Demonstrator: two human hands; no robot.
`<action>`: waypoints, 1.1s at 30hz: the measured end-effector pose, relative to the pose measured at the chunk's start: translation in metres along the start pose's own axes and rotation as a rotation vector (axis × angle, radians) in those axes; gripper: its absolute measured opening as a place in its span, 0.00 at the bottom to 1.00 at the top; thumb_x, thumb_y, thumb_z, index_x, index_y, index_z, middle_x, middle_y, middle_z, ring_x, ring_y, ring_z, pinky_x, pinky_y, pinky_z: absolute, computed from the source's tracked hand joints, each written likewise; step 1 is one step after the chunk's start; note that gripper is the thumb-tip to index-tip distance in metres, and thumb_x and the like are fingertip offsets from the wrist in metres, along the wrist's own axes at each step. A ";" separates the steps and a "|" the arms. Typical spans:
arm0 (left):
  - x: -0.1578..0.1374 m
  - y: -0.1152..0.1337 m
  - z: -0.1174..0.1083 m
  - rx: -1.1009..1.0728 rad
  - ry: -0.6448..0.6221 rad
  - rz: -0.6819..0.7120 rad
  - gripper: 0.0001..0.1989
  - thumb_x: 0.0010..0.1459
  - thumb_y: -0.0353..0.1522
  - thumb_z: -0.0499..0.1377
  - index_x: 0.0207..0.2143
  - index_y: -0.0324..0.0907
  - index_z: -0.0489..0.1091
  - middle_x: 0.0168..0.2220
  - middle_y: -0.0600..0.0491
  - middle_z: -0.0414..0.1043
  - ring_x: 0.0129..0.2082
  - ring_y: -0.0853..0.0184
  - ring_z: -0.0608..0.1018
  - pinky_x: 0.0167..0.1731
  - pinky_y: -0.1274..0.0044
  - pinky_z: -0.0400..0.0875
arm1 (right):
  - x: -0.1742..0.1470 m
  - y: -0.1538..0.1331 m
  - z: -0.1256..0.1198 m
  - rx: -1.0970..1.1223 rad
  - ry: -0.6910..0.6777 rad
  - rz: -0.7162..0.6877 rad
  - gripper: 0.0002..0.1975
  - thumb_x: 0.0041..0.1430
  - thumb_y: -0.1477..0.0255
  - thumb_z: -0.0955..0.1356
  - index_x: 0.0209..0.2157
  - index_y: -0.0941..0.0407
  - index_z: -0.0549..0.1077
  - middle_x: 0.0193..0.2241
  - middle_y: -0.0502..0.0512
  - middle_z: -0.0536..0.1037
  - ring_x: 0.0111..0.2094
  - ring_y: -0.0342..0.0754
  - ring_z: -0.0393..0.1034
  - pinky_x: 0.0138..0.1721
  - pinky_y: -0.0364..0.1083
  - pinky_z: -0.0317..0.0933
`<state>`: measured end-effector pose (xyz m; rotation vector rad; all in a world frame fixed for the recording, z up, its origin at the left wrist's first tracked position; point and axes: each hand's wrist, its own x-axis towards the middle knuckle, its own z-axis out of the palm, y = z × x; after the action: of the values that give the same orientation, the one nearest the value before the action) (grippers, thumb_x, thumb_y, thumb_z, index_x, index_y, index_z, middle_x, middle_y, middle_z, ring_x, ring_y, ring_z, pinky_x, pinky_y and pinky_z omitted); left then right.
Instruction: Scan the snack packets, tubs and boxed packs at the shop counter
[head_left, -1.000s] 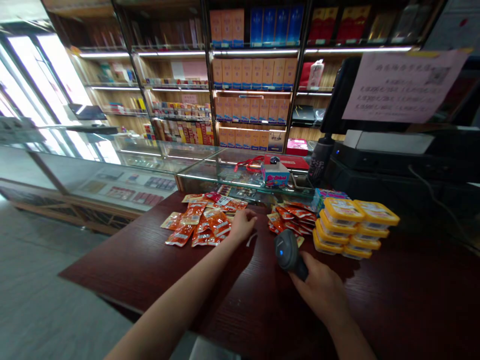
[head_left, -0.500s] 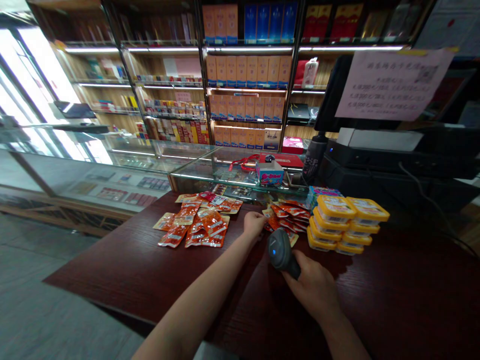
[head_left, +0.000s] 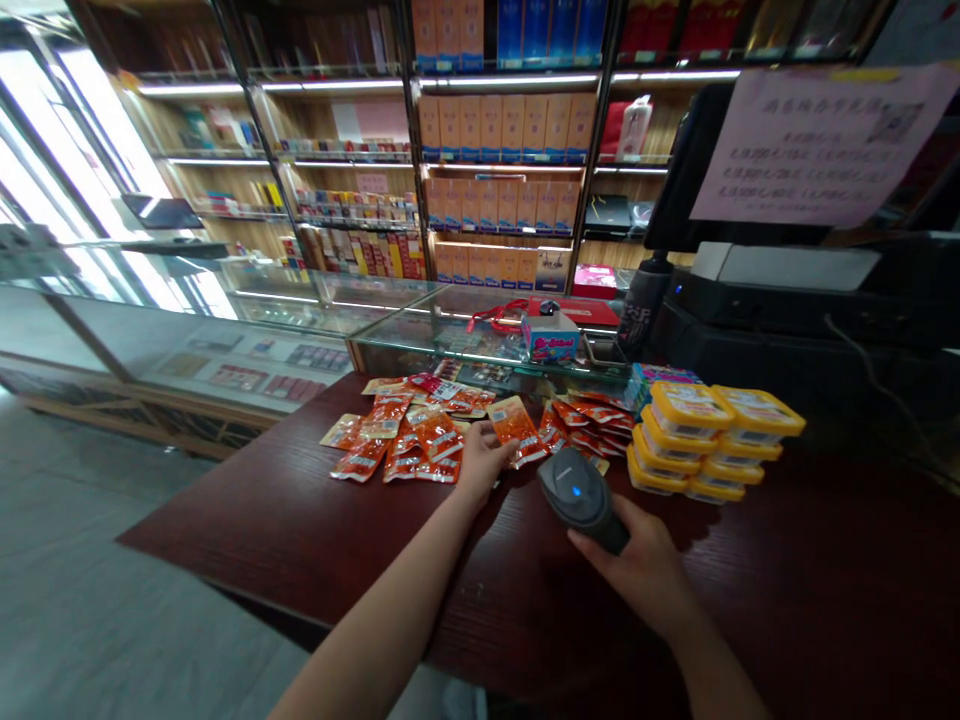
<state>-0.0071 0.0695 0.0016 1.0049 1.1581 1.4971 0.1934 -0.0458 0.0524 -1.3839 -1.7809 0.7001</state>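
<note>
My left hand (head_left: 484,462) is closed on an orange snack packet (head_left: 519,430), whose pale end with a barcode tilts up and away. To its left lies a loose pile of similar orange packets (head_left: 390,435) on the dark wooden counter (head_left: 360,560). Just beyond the held packet is another heap of orange packets (head_left: 592,425). My right hand (head_left: 637,560) grips the handle of a dark barcode scanner (head_left: 577,490) with a lit blue dot. The scanner's head points forward, near the right-hand heap.
Stacked yellow-lidded tubs (head_left: 682,440) stand right of the heap. Behind are a small pink and blue box (head_left: 551,338), a glass display case (head_left: 412,320) and a monitor carrying a paper sign (head_left: 810,150). Shelves of boxed goods (head_left: 506,205) line the wall.
My left hand has drawn an orange packet leftward from the right-hand heap. The scanner in my right hand has shifted slightly right. The view has tilted down a little.
</note>
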 end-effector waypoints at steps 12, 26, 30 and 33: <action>-0.004 -0.010 0.005 0.212 -0.060 0.290 0.13 0.46 0.27 0.62 0.36 0.40 0.66 0.38 0.50 0.75 0.39 0.64 0.78 0.41 0.72 0.73 | -0.007 0.008 0.002 0.419 -0.024 0.199 0.20 0.48 0.53 0.70 0.29 0.56 0.67 0.13 0.43 0.65 0.14 0.39 0.57 0.16 0.40 0.53; -0.004 -0.011 0.006 0.149 -0.048 0.235 0.14 0.46 0.26 0.63 0.36 0.41 0.65 0.38 0.50 0.75 0.38 0.65 0.78 0.40 0.73 0.73 | -0.002 0.007 -0.004 0.013 0.016 0.045 0.18 0.53 0.57 0.66 0.38 0.55 0.70 0.25 0.52 0.76 0.26 0.50 0.71 0.28 0.46 0.63; -0.004 -0.010 0.005 0.200 0.002 0.253 0.11 0.47 0.29 0.63 0.35 0.41 0.67 0.34 0.52 0.75 0.34 0.66 0.78 0.36 0.75 0.72 | -0.001 0.009 0.001 -0.399 0.071 -0.009 0.16 0.54 0.63 0.64 0.43 0.54 0.70 0.35 0.56 0.79 0.39 0.55 0.73 0.37 0.48 0.61; 0.000 -0.006 0.003 0.196 0.058 0.266 0.09 0.48 0.30 0.61 0.34 0.41 0.67 0.33 0.52 0.74 0.32 0.68 0.77 0.34 0.76 0.71 | -0.001 0.008 0.005 -0.527 0.028 0.008 0.14 0.56 0.65 0.63 0.43 0.52 0.70 0.35 0.54 0.79 0.36 0.54 0.73 0.33 0.46 0.58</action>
<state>-0.0028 0.0709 -0.0039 1.2972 1.2694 1.6517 0.1939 -0.0446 0.0430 -1.7262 -2.0234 0.2120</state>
